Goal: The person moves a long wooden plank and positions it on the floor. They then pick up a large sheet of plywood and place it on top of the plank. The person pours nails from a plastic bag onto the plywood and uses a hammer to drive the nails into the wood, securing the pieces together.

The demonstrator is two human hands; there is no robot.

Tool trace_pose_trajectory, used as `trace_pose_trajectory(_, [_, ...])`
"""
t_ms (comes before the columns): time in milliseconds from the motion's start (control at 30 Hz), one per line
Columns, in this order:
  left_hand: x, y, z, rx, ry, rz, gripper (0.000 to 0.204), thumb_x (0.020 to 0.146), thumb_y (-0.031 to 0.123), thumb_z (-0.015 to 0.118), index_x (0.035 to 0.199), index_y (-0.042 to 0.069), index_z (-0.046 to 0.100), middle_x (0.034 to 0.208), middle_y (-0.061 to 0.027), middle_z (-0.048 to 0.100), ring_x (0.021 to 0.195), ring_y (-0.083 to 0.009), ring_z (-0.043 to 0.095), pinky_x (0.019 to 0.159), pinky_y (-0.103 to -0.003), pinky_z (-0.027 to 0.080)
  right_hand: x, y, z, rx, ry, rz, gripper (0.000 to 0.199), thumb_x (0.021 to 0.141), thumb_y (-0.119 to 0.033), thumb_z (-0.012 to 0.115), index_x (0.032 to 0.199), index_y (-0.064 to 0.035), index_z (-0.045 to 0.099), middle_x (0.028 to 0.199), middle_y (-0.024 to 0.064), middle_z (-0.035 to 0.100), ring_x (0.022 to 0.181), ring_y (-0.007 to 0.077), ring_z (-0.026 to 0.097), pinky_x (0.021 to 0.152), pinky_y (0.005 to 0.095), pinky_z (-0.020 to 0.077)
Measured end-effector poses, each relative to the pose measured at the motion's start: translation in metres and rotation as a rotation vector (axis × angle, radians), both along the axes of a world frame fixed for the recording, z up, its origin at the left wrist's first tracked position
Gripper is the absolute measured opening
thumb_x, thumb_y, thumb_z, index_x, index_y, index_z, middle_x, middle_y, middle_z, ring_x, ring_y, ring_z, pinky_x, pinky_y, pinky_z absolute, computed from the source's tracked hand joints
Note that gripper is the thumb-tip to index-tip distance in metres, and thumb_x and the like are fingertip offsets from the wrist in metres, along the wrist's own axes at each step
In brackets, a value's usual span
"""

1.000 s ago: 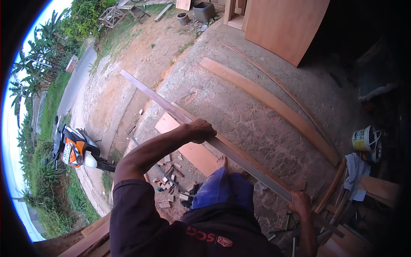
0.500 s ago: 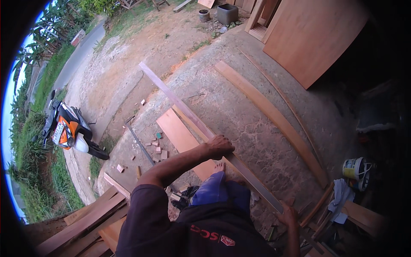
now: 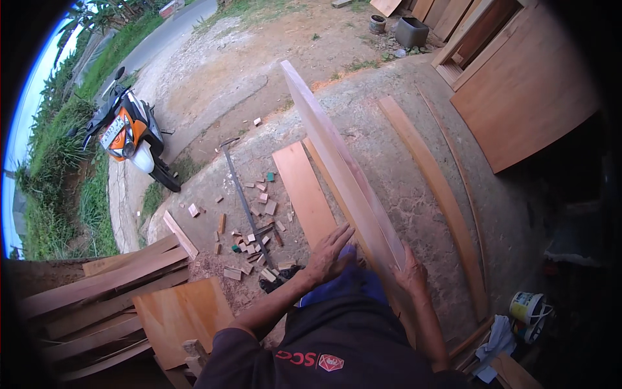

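Note:
A long pale wooden plank (image 3: 324,137) stretches away from my body, tilted so that its broad face and one edge show. My right hand (image 3: 412,271) is closed around the plank's near part on its right side. To the left, my left hand (image 3: 329,256) is off the plank with its fingers stretched out and nothing in it. Beneath that hand and beyond it, a wide flat board (image 3: 301,191) lies on the concrete. A narrower strip of wood (image 3: 317,157) runs between this board and the plank.
Left of the boards lie a long metal bar clamp (image 3: 238,188) and several small wood offcuts (image 3: 270,207). Stacked planks (image 3: 97,292) fill the lower left. A long board (image 3: 431,175) lies to the right, near a white bucket (image 3: 528,308). A motorbike (image 3: 133,136) stands far left.
My left hand has let go of the plank and drawn back toward me, its fingers now straight. The plank has turned to show its broad face. My right hand grips farther up. The view has shifted left.

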State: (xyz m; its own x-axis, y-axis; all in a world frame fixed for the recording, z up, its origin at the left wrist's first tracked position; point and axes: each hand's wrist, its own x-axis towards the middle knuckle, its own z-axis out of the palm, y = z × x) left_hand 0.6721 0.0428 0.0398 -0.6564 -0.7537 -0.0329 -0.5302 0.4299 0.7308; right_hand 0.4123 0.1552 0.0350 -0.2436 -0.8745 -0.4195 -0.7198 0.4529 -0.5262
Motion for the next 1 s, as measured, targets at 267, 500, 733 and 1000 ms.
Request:
trace_pose_trajectory(267, [0.123,0.036,-0.065,0.399,-0.086,0.531,0.074,0.086,0.019,0.068,0.150,0.005,0.035,0.141,-0.0244,0.051,0.128,-0.0392,0.053,0.107,-0.043,0.043,0.030,-0.107,0.004,-0.057,0.100,0.065,0.080,0.080,-0.022,0.070,0.148,-0.0100,0.031,0.135,0.0242,0.055,0.115,0.0467,0.058,0.096,0.0515,0.0483])
trace_pose_trajectory(500, [0.197,-0.002,-0.090,0.550,-0.120,0.775,0.071,0.086,0.022,0.069,0.147,0.004,0.039,0.138,-0.0216,0.056,0.121,-0.0351,0.060,0.101,-0.041,0.048,0.061,-0.242,-0.013,-0.224,0.113,0.050,0.064,0.085,-0.023,0.064,0.140,-0.0066,0.036,0.125,0.0282,0.058,0.110,0.0480,0.059,0.091,0.0527,0.0488])
trace_pose_trajectory(733, [0.245,-0.090,-0.086,0.659,-0.044,0.861,0.069,0.091,0.016,0.065,0.150,0.001,0.034,0.142,-0.0262,0.051,0.127,-0.0342,0.055,0.105,-0.040,0.045,0.074,-0.259,-0.019,-0.106,0.205,-0.006,0.048,0.088,-0.026,0.064,0.127,-0.0057,0.043,0.111,0.0260,0.062,0.100,0.0483,0.061,0.083,0.0550,0.0493])
trace_pose_trajectory(1000, [0.274,-0.172,-0.092,0.588,-0.051,0.846,0.064,0.089,0.017,0.065,0.146,0.000,0.041,0.133,-0.0254,0.059,0.119,-0.0337,0.061,0.100,-0.039,0.049,0.092,-0.287,0.001,0.001,0.188,-0.077,0.043,0.088,-0.030,0.065,0.119,-0.0056,0.047,0.108,0.0233,0.063,0.097,0.0467,0.063,0.081,0.0555,0.0499])
